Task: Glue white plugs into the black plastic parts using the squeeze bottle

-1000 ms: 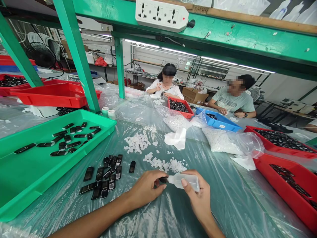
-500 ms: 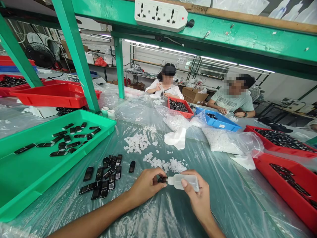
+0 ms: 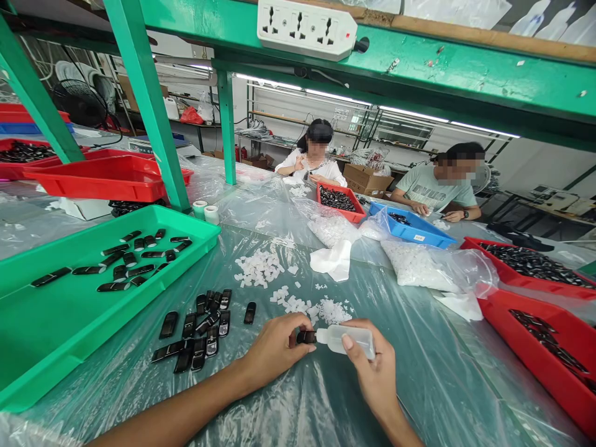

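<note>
My right hand (image 3: 372, 366) is wrapped round a small translucent squeeze bottle (image 3: 347, 339), held on its side with the nozzle pointing left. My left hand (image 3: 274, 351) pinches a small black part (image 3: 306, 337) right at the nozzle tip. Both hands hover just above the plastic-covered table near its front edge. A cluster of several flat black parts (image 3: 198, 332) lies left of my left hand. Loose white plastic bits (image 3: 298, 304) lie just beyond my hands.
A green tray (image 3: 56, 323) with several black parts lies at the left. Red trays (image 3: 549, 347) of black parts stand at the right, bags of white bits (image 3: 419, 264) and a blue tray (image 3: 414, 230) behind. Two people work across the table. Green frame posts (image 3: 149, 105) rise at left.
Almost nothing has moved. My left fingers shifted slightly around the black part at the nozzle; the person at the back right lowered their head.
</note>
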`<action>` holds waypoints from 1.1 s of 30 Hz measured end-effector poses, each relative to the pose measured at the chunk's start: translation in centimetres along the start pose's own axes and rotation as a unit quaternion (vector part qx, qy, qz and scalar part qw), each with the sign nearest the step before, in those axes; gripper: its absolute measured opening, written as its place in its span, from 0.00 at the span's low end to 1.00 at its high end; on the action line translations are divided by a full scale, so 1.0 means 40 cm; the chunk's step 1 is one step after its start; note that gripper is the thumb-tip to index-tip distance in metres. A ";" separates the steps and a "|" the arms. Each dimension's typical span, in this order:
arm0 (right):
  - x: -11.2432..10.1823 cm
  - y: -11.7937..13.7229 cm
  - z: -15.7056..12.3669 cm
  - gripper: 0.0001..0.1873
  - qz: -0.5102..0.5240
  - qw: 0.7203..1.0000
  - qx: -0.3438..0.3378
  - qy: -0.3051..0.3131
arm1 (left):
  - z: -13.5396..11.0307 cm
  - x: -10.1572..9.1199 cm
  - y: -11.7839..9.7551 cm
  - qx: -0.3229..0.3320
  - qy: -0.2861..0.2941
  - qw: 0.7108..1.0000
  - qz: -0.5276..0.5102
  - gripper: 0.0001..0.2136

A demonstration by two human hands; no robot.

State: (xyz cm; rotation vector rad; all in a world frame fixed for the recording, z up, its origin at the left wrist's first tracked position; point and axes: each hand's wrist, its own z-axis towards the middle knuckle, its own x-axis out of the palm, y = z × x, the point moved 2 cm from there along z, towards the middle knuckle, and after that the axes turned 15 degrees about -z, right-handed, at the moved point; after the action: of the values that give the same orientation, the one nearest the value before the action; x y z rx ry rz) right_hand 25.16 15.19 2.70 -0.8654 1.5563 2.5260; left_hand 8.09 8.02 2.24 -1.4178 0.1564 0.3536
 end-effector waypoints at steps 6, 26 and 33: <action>-0.001 0.001 -0.001 0.11 -0.027 0.999 -0.020 -0.009 | 0.001 -0.001 -0.005 0.005 -0.002 1.000 0.009 0.06; -0.007 0.002 -0.002 0.11 0.015 0.999 0.006 -0.030 | 0.001 0.004 -0.005 -0.024 -0.010 0.996 -0.082 0.07; -0.003 0.005 -0.009 0.10 -0.030 0.999 -0.028 -0.026 | 0.001 0.005 -0.004 -0.011 -0.005 0.999 -0.048 0.06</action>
State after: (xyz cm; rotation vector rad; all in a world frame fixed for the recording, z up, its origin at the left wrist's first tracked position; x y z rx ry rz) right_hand 25.37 14.81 2.78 -0.8334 1.4292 2.5398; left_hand 8.34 8.06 2.34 -1.4400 0.0762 0.2826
